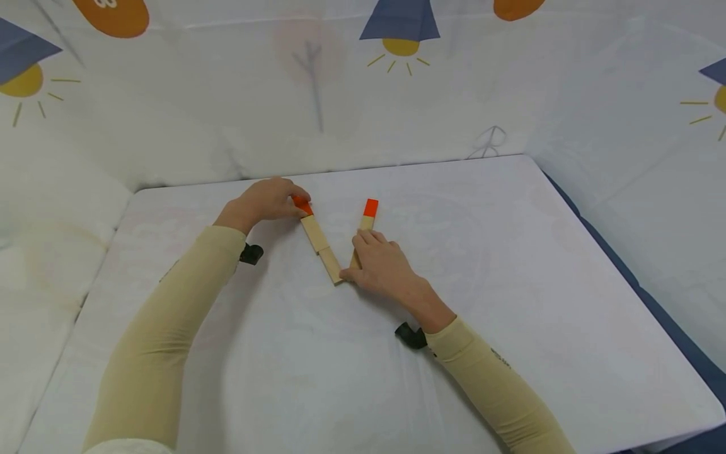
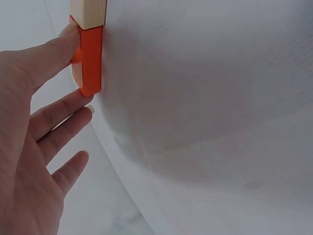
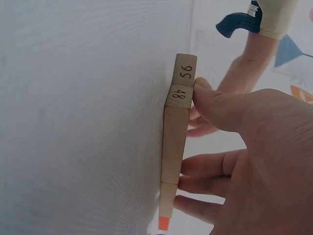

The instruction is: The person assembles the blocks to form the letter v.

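Note:
Wooden blocks lie on the white table in a V. My left hand [image 1: 266,200] pinches the orange block [image 1: 304,205] at the top of the left arm, thumb against one side and fingers at its far end, as the left wrist view shows. Below it run two plain wooden blocks [image 1: 314,233] end to end, slightly offset. My right hand [image 1: 384,265] rests over the right arm's plain blocks [image 3: 174,142], fingers along them and thumb at the point of the V. Another orange block [image 1: 371,207] caps that arm. Numbers are printed on the block ends in the right wrist view.
The white-covered table [image 1: 510,265] stretches out on all sides of the V. Behind it hangs a pale sheet [image 1: 238,94] with printed lamps. Dark wrist-worn devices [image 1: 411,336] sit at both sleeve cuffs.

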`<state>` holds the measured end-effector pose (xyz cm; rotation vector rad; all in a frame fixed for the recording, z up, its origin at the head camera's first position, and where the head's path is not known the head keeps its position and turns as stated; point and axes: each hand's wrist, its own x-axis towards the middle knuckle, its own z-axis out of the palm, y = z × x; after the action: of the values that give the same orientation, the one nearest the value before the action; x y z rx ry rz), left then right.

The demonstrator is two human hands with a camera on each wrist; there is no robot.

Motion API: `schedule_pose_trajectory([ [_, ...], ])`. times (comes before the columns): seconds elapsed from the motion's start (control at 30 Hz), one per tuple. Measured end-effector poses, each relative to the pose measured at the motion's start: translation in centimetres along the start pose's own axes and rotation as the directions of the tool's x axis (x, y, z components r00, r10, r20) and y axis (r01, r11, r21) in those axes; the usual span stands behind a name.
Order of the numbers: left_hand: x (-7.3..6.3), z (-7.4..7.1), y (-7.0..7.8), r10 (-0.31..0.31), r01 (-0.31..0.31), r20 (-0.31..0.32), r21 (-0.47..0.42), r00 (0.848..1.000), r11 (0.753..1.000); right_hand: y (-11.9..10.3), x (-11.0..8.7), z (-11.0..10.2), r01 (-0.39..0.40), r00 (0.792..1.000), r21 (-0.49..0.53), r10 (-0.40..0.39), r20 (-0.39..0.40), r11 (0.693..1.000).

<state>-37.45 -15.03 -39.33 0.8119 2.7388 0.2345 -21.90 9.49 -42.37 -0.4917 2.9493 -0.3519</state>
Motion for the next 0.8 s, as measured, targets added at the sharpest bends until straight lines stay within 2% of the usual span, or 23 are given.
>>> schedule_pose_trajectory([
  [0.3,-0.08,0.05,-0.28,-0.014,0.014,0.010,0.003,1.000,1.000,-0.08,0.08,-0.11,-0.003,1.000,-0.011,0.003,0.008,1.000],
  [0.8,0.00,0.30,-0.41,0.001,-0.002,0.012,0.011,1.000,1.000,-0.04,0.07,-0.10,-0.009,1.000,0.000,0.009,0.015,1.000],
])
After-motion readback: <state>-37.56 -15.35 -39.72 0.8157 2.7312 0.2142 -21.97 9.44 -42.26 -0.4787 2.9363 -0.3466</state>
